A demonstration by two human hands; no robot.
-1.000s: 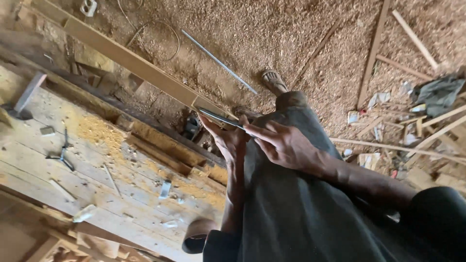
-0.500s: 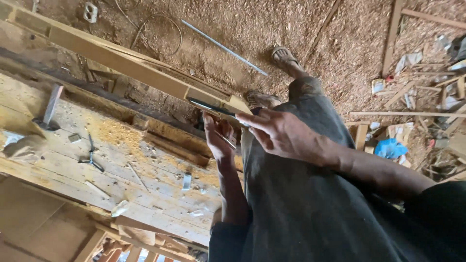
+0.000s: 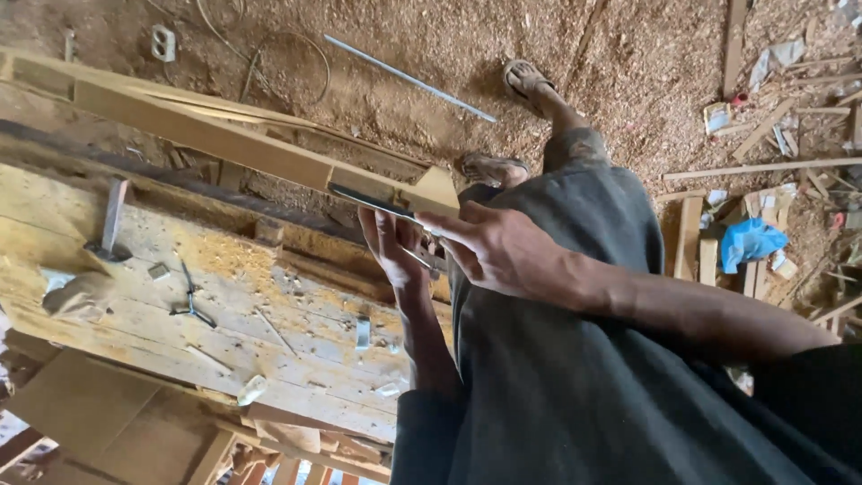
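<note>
Right at the near end of the long wooden beam (image 3: 224,144), we've got both hands bunched up. Our left hand (image 3: 392,247) is curled shut around the beam's underside, and our right hand (image 3: 503,251) pinches a thin metal blade (image 3: 373,202) flat against the beam's edge. Below the beam, a hammer (image 3: 109,224) lies on the worktop (image 3: 180,341).
</note>
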